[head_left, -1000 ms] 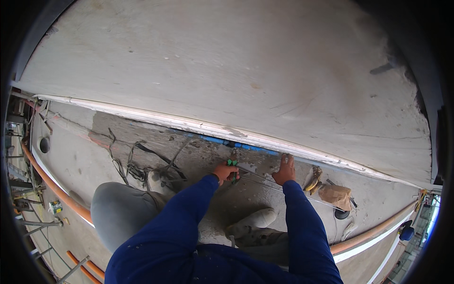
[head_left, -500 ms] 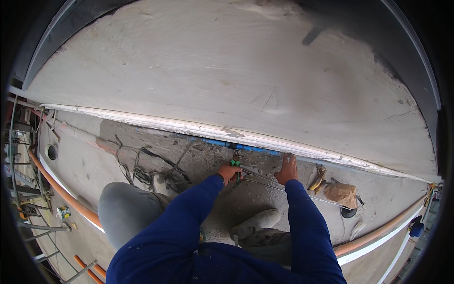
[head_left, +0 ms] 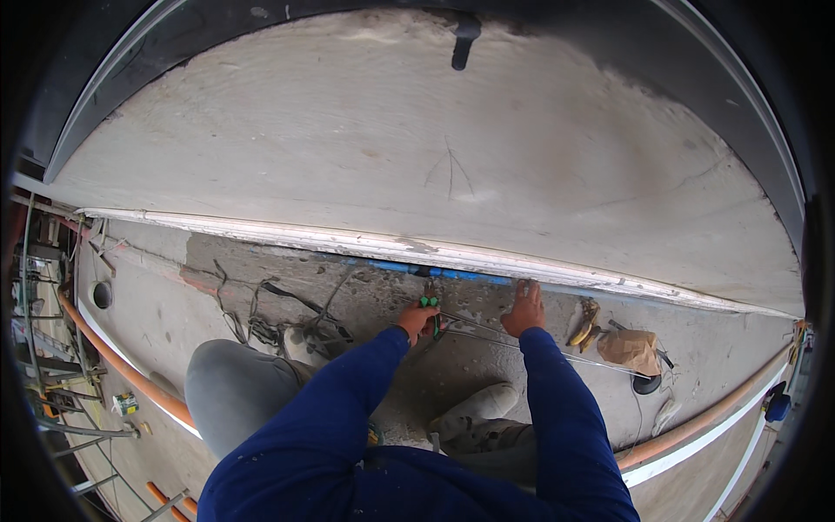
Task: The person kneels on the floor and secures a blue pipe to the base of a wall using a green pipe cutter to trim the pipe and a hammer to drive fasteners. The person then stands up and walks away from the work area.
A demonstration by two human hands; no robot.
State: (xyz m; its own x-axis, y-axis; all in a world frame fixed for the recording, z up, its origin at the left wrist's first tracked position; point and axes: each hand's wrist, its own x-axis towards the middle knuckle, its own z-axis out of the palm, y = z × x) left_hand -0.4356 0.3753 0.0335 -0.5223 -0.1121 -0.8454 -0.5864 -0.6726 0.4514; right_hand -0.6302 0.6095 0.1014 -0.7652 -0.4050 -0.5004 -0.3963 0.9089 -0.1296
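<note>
My left hand [head_left: 416,321] is closed on a pair of pliers [head_left: 429,301] with green and red on its handles, the head pointing at the wall base. Just beyond it, a blue pipe [head_left: 465,276] with a dark band runs along the foot of the wall. To the right, my right hand [head_left: 524,311] rests with outstretched fingers against the wall base, near the pipe's right end; I see nothing in it. Thin pale wires or rods [head_left: 496,334] stretch from beside the pliers toward the right, passing below my right hand.
Dark straps [head_left: 252,326] lie tangled on the floor at left. Yellow-handled tools [head_left: 584,324] and a brown paper bag [head_left: 631,350] lie at right, near a dark round object [head_left: 645,384]. An orange pipe [head_left: 122,355] curves along the left; a hole [head_left: 103,295] sits beside it.
The view has tilted slightly, showing more of a dark mark high on the wall. My hands keep nearly the same places, the left still gripping the pliers.
</note>
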